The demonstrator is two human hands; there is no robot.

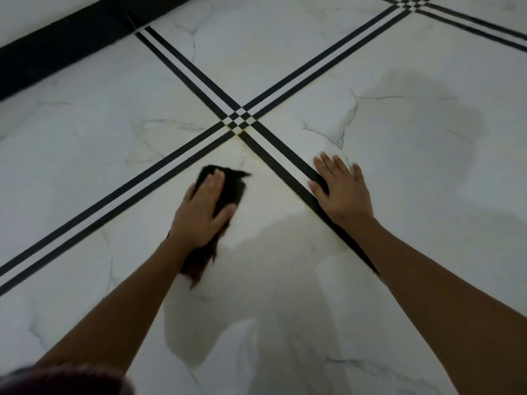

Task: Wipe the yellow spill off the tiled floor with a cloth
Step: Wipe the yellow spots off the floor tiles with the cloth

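Presses dark cloth [234, 184] under flat left hand [203, 213], beside black stripe [274, 167]. Rests right hand [341, 193], fingers spread, across stripe. Shows faint yellow spill [238, 133] at crossing; roomy tiled floor [405, 172] around, black skirting [57, 49] far left.

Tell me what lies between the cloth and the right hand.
Head view: between cloth and right hand lies white tile with faint yellow smears, then the black stripes its thumb touches.

Both arms bare as far up as can be seen.
Left forearm [122, 306] and left hand [204, 212], right forearm [427, 280] and right hand [340, 192] show only skin; at seven o'clock sits a blurred dark-maroon patch [57, 380], possibly clothing.
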